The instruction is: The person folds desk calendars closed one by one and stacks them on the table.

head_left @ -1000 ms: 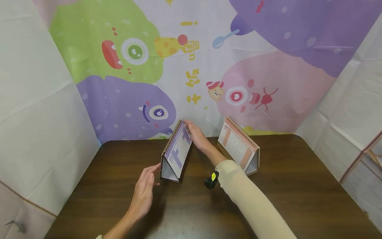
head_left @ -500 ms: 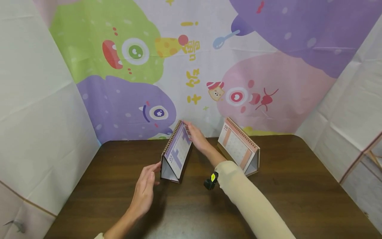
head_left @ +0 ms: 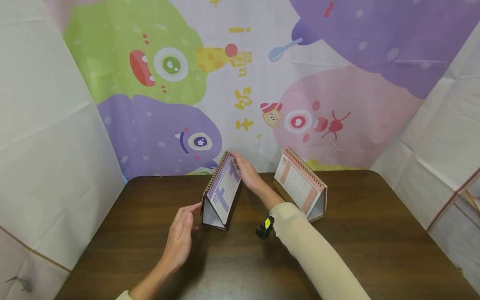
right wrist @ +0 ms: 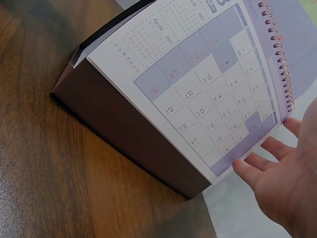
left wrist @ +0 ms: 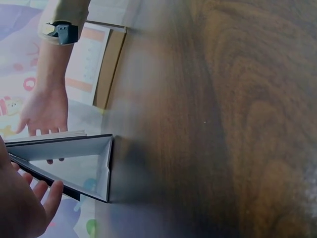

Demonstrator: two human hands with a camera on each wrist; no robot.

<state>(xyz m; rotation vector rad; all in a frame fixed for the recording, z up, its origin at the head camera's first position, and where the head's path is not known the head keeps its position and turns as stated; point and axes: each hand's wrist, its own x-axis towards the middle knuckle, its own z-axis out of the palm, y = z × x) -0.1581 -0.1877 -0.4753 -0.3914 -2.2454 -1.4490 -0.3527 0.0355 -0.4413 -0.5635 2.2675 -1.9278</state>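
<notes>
A desk calendar with purple-marked pages (head_left: 226,187) stands as an upright tent on the wooden table, its spiral binding on top. My left hand (head_left: 179,237) is at its near left end, fingers extended and fingertips at the cover. At the far end, my right hand (head_left: 248,173) has its fingertips against the page edge. The right wrist view shows the March page (right wrist: 198,104) with the right hand (right wrist: 282,173) beside its side edge, fingers loosely spread. Through the left wrist view, the calendar's hollow triangular end (left wrist: 107,168) shows just above the left hand's fingers (left wrist: 52,196).
A second desk calendar (head_left: 298,183) with pink-orange bands stands to the right, angled the other way. A printed cartoon cloth (head_left: 247,146) hangs behind the dark wooden table (head_left: 240,266). White cloth walls (head_left: 48,125) close both sides. A black device (head_left: 265,228) sits on the right wrist.
Nearly still: both hands stay at the ends of the purple calendar. The whole head view shifts very slightly; neither calendar visibly moves on the table.
</notes>
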